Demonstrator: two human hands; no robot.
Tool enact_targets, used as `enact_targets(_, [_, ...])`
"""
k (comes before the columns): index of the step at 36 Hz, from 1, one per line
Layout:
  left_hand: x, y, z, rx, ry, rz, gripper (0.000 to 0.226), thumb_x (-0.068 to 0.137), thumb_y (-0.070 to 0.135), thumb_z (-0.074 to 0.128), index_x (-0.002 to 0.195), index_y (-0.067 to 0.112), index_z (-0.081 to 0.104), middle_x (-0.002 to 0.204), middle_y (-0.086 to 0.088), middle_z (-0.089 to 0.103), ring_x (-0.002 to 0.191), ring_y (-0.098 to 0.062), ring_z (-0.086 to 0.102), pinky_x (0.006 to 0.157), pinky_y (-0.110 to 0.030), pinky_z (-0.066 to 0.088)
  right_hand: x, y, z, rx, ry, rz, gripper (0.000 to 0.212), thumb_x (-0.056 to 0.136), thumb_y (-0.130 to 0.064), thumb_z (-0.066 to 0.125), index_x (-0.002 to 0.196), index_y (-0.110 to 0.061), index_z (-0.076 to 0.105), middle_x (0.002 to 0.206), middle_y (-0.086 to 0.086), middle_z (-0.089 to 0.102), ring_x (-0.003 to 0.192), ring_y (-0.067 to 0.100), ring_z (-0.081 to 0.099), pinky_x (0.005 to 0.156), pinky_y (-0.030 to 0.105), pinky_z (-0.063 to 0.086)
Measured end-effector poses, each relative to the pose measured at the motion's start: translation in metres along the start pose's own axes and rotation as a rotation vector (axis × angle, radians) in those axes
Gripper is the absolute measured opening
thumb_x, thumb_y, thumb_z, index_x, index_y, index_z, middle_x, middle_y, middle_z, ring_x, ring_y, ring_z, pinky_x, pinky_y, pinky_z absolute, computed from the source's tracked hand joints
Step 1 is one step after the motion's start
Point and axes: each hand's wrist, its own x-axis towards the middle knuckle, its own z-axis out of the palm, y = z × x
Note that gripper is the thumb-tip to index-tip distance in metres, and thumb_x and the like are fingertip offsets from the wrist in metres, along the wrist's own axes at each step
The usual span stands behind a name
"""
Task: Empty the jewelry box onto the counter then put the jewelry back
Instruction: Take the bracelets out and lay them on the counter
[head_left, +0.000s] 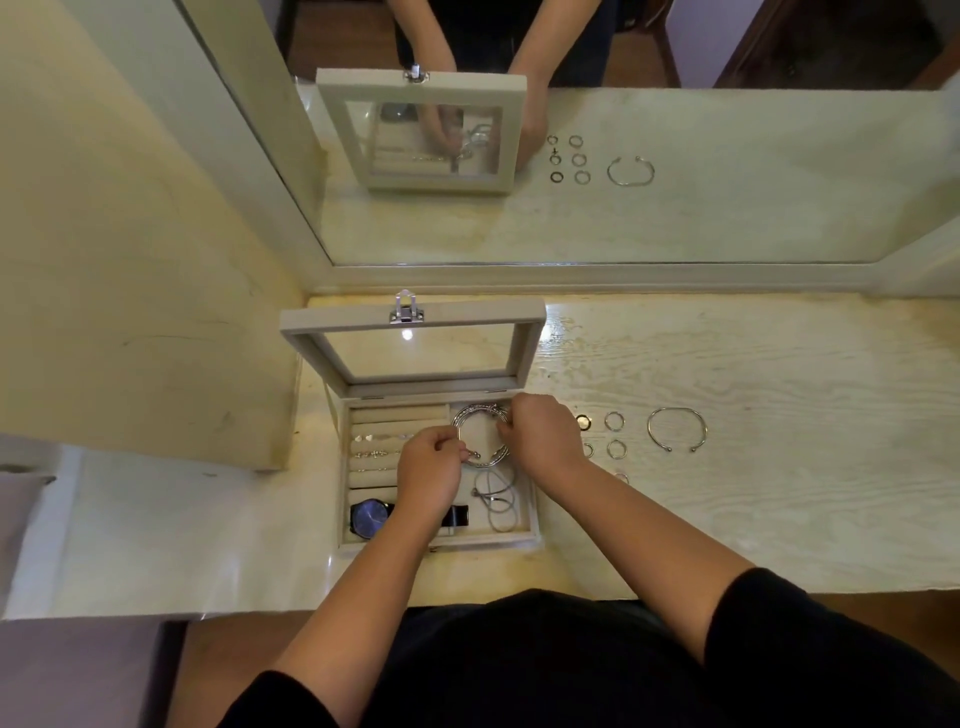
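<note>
Over the upper right compartment of the jewelry box (343, 467) both my hands meet on a stack of silver bangles (475, 414). My left hand (431, 460) comes in from the box's front edge, fingers curled, and pinches the lower part of the stack where one bangle ends in a small ball. My right hand (543, 434) reaches across the box's right wall and grips the upper right of the same stack with curled fingers. The bangles lie between the two hands, partly hidden by my knuckles; whether they rest on the compartment floor or are lifted off it I cannot tell.

The box stands open on the counter (727, 519), its glass-paned lid (304, 353) propped up at the back with a metal clasp on the top edge. Inside, to the left of the bangles, are padded rolls (379, 441) carrying small pieces too fine to make out. At the front left lies a blue-faced watch (369, 517), its strap passing beneath my left wrist. At the front right lies a looped grey cord necklace (501, 506).

Just beside the box's right wall, several rings (614, 421) lie on the counter in rows, some hidden by my right wrist. Farther right of them lies an open silver cuff bracelet (677, 428). Behind the box a mirror (675, 208) reflects the lid, rings and cuff.
</note>
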Motion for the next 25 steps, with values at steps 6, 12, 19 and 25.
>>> enact_targets(6, [0.003, -0.001, -0.003, 0.006, -0.012, 0.005, 0.027, 0.088, -0.002, 0.041, 0.106, 0.001, 0.06, 0.069, 0.002, 0.06, 0.074, -0.014, 0.058, 0.075, -0.024, 0.045, 0.002, -0.004, -0.001, 0.016, -0.042, 0.043, 0.035, 0.085, -0.008, 0.05, 0.055, -0.012, 0.031, 0.06, 0.002, 0.04, 0.065, 0.026, 0.045, 0.049, 0.025, 0.026])
enact_targets(12, [0.003, -0.003, -0.004, 0.086, -0.007, 0.055, 0.028, 0.089, 0.003, 0.044, 0.111, 0.003, 0.061, 0.089, -0.005, 0.065, 0.09, -0.021, 0.059, 0.081, -0.027, 0.042, 0.004, 0.0, -0.005, 0.117, -0.088, 0.01, 0.041, 0.085, -0.01, 0.051, 0.05, -0.013, 0.029, 0.052, 0.003, 0.033, 0.063, 0.026, 0.042, 0.054, 0.026, 0.027])
enact_targets(19, [0.004, -0.004, -0.005, 0.205, 0.076, 0.122, 0.03, 0.091, 0.008, 0.044, 0.119, 0.007, 0.057, 0.116, -0.01, 0.062, 0.101, -0.024, 0.058, 0.079, -0.027, 0.042, 0.001, 0.009, -0.006, 0.331, -0.072, -0.016, 0.014, 0.084, -0.009, 0.056, 0.076, 0.0, 0.064, 0.084, 0.018, 0.068, 0.072, 0.022, 0.055, 0.062, 0.022, 0.033])
enact_targets(25, [0.003, 0.001, -0.006, 0.257, 0.111, 0.17, 0.036, 0.089, 0.003, 0.047, 0.124, 0.005, 0.055, 0.119, -0.01, 0.059, 0.098, -0.015, 0.053, 0.079, -0.023, 0.039, -0.004, 0.016, -0.008, 0.521, -0.078, -0.051, 0.03, 0.084, -0.007, 0.059, 0.058, -0.019, 0.048, 0.061, -0.007, 0.05, 0.058, 0.006, 0.046, 0.048, 0.004, 0.035])
